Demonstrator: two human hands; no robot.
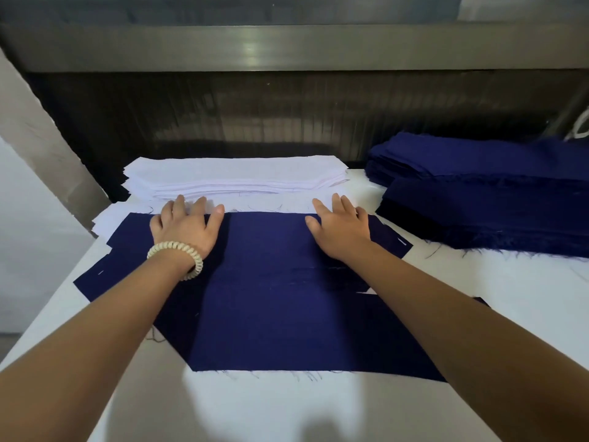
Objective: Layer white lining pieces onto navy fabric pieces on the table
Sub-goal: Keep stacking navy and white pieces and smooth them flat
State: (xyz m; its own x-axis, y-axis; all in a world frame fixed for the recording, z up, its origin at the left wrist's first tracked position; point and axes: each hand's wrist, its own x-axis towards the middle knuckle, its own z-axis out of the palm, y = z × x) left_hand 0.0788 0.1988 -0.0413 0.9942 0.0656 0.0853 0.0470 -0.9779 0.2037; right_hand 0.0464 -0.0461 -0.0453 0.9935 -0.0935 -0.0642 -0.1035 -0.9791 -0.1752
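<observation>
A navy fabric piece (267, 282) lies spread flat in the middle of the white table (255, 409), over other navy and white pieces whose edges show at its left. My left hand (186, 226), with a cream coil band at the wrist, presses flat on its far left edge, fingertips reaching the white cloth beyond. My right hand (338, 226) lies flat with straight fingers on the far right edge. A stack of white lining pieces (236, 177) sits just behind both hands.
A thick pile of navy fabric pieces (484, 189) fills the right back of the table. A dark ribbed wall and a metal beam (255, 49) run across behind. The table's left edge drops off near a slanted grey post (41, 138).
</observation>
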